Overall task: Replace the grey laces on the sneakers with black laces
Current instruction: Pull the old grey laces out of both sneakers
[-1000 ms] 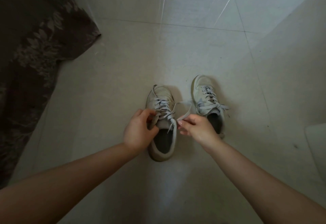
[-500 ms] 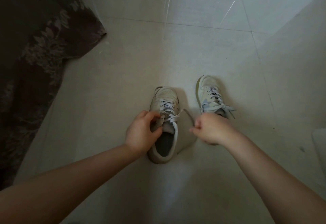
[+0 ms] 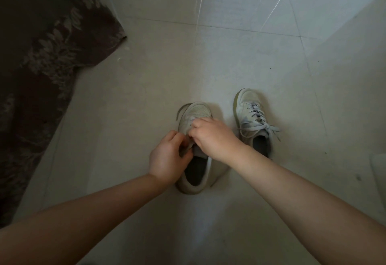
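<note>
Sneakers first: from the head view, the near sneaker (image 3: pixel 195 139) sits on the floor (image 3: pixel 146 76) right in front of you, toe pointing away, and the far sneaker (image 3: pixel 253 122) stands just beside it to the right. Your left hand (image 3: pixel 169 156) has its fingers curled on the near sneaker's tongue and collar edge, pinning it. Your right hand (image 3: pixel 211 135) is curled over the eyelet rows, fingertips tucked in; it looks pinched on the grey lace there, though the lace itself is hidden under your knuckles. The far sneaker's grey lace (image 3: pixel 258 122) is fully threaded and tied in a bow. My read: you're early on, working the first lace loose, with the second sneaker untouched. No black laces are in sight. A patterned rug (image 3: pixel 41 55) lies off to the left.
</note>
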A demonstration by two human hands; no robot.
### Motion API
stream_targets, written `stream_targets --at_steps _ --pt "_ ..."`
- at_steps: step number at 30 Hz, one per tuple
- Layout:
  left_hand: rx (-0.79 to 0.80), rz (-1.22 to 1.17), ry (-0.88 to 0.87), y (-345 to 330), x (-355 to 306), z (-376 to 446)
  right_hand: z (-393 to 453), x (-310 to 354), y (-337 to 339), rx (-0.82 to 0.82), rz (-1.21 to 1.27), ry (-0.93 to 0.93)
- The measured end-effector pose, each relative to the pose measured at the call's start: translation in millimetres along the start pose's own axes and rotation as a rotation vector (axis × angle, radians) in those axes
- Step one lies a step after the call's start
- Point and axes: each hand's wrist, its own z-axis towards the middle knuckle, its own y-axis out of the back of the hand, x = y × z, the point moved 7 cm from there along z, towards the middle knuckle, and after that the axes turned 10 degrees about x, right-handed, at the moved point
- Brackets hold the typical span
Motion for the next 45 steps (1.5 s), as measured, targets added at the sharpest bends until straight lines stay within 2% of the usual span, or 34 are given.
stream_targets --at_steps 4,9,10,14,17,21,26,30,32,34,37,38,39,43,45 --pt "0.012 -0.026 0.02 0 0 2 3 2 2 0.032 -0.033 0.054" --pt "0.042 -0.008 0.058 -4 3 1 4 8 -8 0.103 -0.068 0.013" --pt "0.048 0.003 0.057 -5 3 0 3 4 -10 0.094 0.025 -0.018" --pt "0.018 0.015 0.044 -2 3 -4 -7 -28 -14 0.044 0.721 -0.278" --pt "0.005 0.022 0.024 0 0 -2 -16 -39 -23 0.045 0.916 -0.367" --pt "0.006 0.023 0.019 -1 0 0 -11 -25 -18 0.087 0.876 -0.216" --pt "0.016 -0.001 0.021 -2 3 3 0 -18 -8 0.106 0.424 -0.246" --pt "0.069 0.002 0.04 -8 1 4 5 -14 -10 0.313 0.081 -0.251" --pt "0.096 0.014 0.063 -12 -1 4 5 -13 -12 0.389 0.063 -0.216" --pt "0.096 0.022 0.084 -13 0 3 2 -17 -12 0.379 0.389 -0.209" --pt "0.092 0.042 0.07 -11 0 4 -12 -36 -7 0.154 1.264 -0.282" --pt "0.089 0.038 0.073 -9 0 5 -18 -42 -11 0.099 1.436 -0.31" --pt "0.095 0.034 0.082 -9 -1 6 -22 -48 -15 0.082 1.461 -0.342" --pt "0.107 0.041 0.098 -10 -5 7 -26 -53 -18 0.18 0.761 -0.377" --pt "0.1 0.032 0.115 -11 -3 7 -21 -45 -10 0.169 0.547 -0.337"
